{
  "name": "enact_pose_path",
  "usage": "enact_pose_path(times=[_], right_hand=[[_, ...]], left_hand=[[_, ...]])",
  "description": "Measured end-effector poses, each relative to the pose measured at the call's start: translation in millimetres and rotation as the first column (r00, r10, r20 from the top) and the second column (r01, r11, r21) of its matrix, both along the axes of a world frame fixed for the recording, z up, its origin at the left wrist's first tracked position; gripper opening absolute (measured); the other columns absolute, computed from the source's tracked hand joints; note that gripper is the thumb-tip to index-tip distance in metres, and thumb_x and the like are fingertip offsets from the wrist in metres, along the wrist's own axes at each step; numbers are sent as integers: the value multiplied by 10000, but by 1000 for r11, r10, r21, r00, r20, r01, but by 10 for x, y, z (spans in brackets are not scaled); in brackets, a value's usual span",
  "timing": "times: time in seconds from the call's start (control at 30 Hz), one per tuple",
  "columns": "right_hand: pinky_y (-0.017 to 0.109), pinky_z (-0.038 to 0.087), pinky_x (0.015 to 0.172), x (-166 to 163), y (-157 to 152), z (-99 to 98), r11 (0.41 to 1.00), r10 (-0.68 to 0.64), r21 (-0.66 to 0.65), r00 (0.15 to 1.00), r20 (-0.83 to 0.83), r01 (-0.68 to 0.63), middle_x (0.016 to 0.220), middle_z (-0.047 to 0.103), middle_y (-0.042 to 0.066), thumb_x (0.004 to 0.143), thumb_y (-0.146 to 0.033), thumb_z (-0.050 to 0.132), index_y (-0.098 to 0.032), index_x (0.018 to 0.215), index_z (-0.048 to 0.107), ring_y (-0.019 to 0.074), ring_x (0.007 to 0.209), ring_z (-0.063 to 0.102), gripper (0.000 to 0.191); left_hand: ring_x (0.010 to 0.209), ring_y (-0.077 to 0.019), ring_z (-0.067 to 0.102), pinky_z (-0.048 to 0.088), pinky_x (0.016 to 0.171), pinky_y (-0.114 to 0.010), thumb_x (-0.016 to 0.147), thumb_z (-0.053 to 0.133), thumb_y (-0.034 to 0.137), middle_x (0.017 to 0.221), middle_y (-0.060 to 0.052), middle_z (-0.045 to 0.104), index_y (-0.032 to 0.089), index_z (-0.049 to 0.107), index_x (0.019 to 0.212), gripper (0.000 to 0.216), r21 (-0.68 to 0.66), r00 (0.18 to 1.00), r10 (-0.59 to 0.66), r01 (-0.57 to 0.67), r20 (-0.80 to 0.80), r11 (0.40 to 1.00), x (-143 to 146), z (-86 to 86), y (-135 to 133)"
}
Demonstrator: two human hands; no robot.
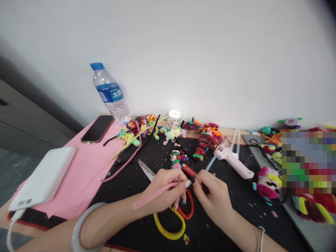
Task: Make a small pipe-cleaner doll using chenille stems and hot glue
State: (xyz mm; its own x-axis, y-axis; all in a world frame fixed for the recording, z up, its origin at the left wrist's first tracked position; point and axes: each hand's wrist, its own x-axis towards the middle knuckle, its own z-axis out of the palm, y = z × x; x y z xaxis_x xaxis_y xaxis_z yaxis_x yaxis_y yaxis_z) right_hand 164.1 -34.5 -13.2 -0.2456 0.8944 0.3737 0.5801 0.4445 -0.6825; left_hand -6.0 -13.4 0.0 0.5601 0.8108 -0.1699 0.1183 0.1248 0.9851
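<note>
My left hand [168, 187] is closed, pinching a pink pipe cleaner [154, 195] whose long tail lies back over the wrist. Close against it, my right hand [211, 192] pinches at a small black piece [193, 179], possibly coiled pipe cleaner. The fingertips of both hands nearly meet there and partly hide it. Beneath the hands lie scissors [170, 231] with one yellow and one red handle loop, blades toward the upper left. Just beyond the fingers are a red pen-like stick [189, 170] and a small multicoloured pipe-cleaner figure [177, 157].
A pale pink glue gun [233, 161] lies right on the black mat [136, 217]. Pipe-cleaner figures [207, 143] and a white spool [174, 118] line the wall. Left are a water bottle [110, 92], a phone [97, 128], a white power bank [43, 178] and pink paper [78, 168].
</note>
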Motion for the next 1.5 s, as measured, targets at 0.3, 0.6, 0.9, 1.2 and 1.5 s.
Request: enact_pose_path(times=[0.3,0.6,0.9,1.2,1.5], right_hand=[[229,298,517,32,5,2,997,29,-67,997,-72,-33,605,411,-33,895,-152,424,-188,665,410,103,542,402,233],[220,299,511,25,2,-5,998,37,-53,998,-51,-40,601,411,-34,880,-137,440,-186,650,404,98,535,405,237],[213,303,498,19,2,8,999,35,-35,998,-50,-36,594,412,-33,873,-132,446,-186,643,402,96,525,404,240],[210,298,494,4,-8,5,1000,22,-11,999,-44,-23,586,402,-35,864,-111,447,-186,636,394,92,519,395,245],[208,291,488,5,-10,15,1000,6,20,1000,-16,-5,584,403,-37,854,-98,450,-185,637,395,88,511,387,239]], left_hand=[[357,-39,458,377,368,-140,858,499,383,541,33,555,145,519,718,277,4,1000,17,-17,21,1000,-4,-37,11],[351,-48,457,371,369,-150,856,501,371,502,47,526,156,479,697,269,36,1000,28,-28,-10,999,-13,-40,11],[363,-48,451,374,383,-157,867,488,365,512,48,510,155,477,722,255,52,999,11,-13,50,999,-22,-68,17],[363,-45,447,366,370,-147,860,494,377,515,44,520,160,462,722,259,35,999,7,-8,41,999,-24,-59,15],[365,-48,448,383,371,-154,855,500,387,526,41,528,162,463,737,257,10,998,-7,6,58,1000,-25,-55,17]])
